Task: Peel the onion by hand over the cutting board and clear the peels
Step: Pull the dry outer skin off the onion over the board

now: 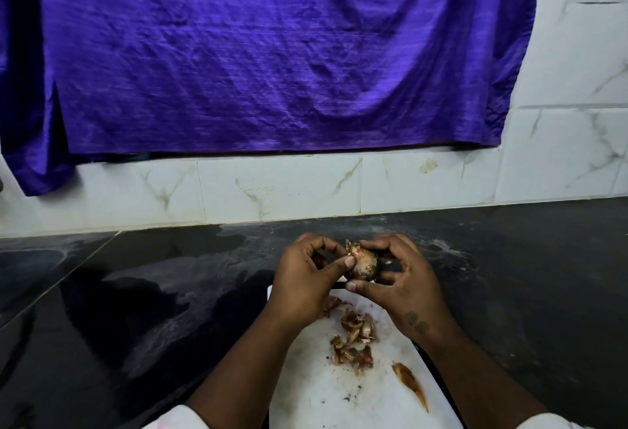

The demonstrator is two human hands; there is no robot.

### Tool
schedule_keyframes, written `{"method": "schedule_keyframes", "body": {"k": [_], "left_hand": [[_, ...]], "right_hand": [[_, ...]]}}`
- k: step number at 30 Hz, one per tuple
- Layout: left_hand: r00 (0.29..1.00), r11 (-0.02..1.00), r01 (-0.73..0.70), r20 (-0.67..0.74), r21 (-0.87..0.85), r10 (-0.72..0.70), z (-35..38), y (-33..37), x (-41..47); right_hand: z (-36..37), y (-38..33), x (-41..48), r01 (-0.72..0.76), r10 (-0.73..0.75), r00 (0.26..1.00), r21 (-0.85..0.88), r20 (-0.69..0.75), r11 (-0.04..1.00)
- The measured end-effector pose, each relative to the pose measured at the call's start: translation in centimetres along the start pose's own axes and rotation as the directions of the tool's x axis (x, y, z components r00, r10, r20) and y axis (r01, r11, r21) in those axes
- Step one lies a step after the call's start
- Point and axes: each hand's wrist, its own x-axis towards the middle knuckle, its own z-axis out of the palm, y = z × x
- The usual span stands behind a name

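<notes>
The onion (364, 264) was held just above the far edge of the board (316, 391), between both hands. It was cupped by the right hand (404, 287), with the thumb curled beneath it and the fingers curled over its far side. A bit of skin near its tip was pinched by the left hand (304, 281) between thumb and forefinger. Much of the onion's near face looked pale and bare, though dry scraps were seen at its tip, so the peeling was judged well along but not finished. A heap of peels (355, 340) lay on the board near its middle, and one long peel (409, 382) lay apart, to the near right. The board was set on a dark counter (136, 292); a purple cloth (272, 55) hung on the tiled wall beyond.

For the step to be done well, the onion should be held over the board so that scraps are caught there and not on the counter. The skin is best gripped close to the tip and drawn down along the bulb, while the onion is turned in the right hand to bring up any covered side. Thin skin is likely to tear if jerked
</notes>
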Motion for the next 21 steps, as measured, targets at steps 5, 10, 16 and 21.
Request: {"method": "schedule_keyframes", "body": {"k": [5, 10, 16, 21], "left_hand": [[0.991, 0.982, -0.116, 0.083, 0.151, 0.104, -0.3, 0.5, -0.4], [0.994, 0.988, -0.110, -0.002, 0.105, 0.111, -0.1, 0.9, -0.5], [0.998, 0.997, -0.050, -0.032, 0.067, 0.052, -0.3, 0.1, 0.0], [0.997, 0.996, -0.054, -0.043, 0.065, 0.056, -0.3, -0.2, 0.1]], "right_hand": [[-0.2, 0.2, 0.2, -0.017, 0.018, 0.999, 0.027, -0.047, 0.999], [-0.4, 0.1, 0.3, -0.017, 0.022, 0.997, 0.061, -0.071, 0.998], [-0.1, 0.5, 0.3, -0.010, 0.012, 0.999, 0.044, -0.045, 0.999], [0.0, 0.3, 0.2, -0.004, 0.005, 1.000, 0.015, -0.028, 1.000]]}}
